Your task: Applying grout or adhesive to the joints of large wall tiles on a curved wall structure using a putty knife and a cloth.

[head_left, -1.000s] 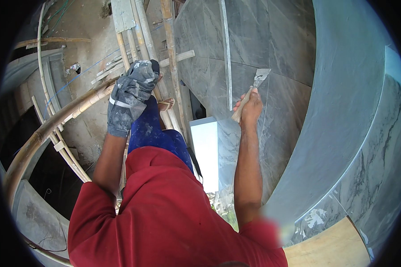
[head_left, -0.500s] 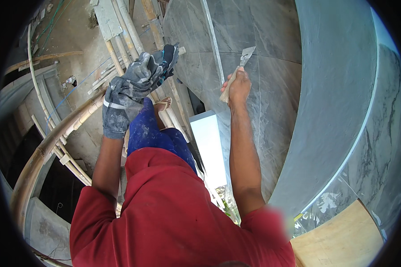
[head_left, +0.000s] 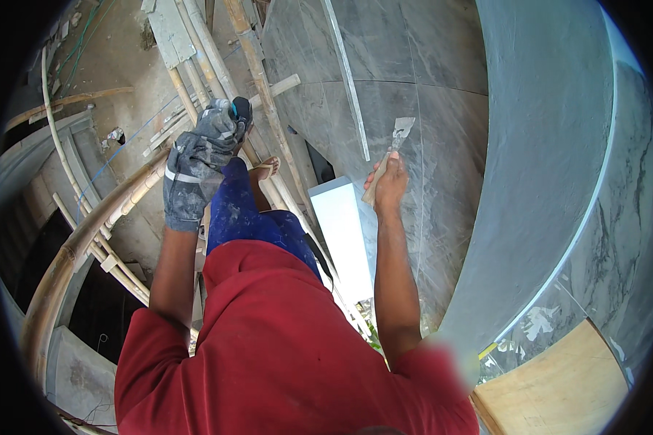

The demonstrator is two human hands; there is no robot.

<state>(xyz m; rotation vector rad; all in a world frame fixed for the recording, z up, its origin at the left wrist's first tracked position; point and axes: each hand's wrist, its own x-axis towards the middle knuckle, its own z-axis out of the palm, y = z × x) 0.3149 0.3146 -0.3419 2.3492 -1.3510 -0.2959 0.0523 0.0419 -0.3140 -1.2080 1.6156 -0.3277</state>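
Observation:
My right hand (head_left: 391, 185) is closed around the light handle of a putty knife (head_left: 403, 130). The knife's flat blade points away from me, over the grey marbled panel (head_left: 450, 167); whether it touches the surface I cannot tell. On the left, above my blue trousers, my left hand (head_left: 199, 159) wears a dusty dark grey work glove with a pale band. Its fingers are curled in, black and blue at the tips, and what they hold, if anything, is hidden.
A bamboo rail (head_left: 72, 246) curves along the left, with more poles (head_left: 250, 54) ahead. A pale narrow strip (head_left: 348, 87) lies along the panel. To the right runs a smooth blue-grey curved surface (head_left: 537, 130); a wooden board (head_left: 559, 384) is at lower right.
My right hand and the putty knife have come back toward me, away from the pale strip. The gloved left hand has drawn back slightly to the left, its fingers more tightly curled.

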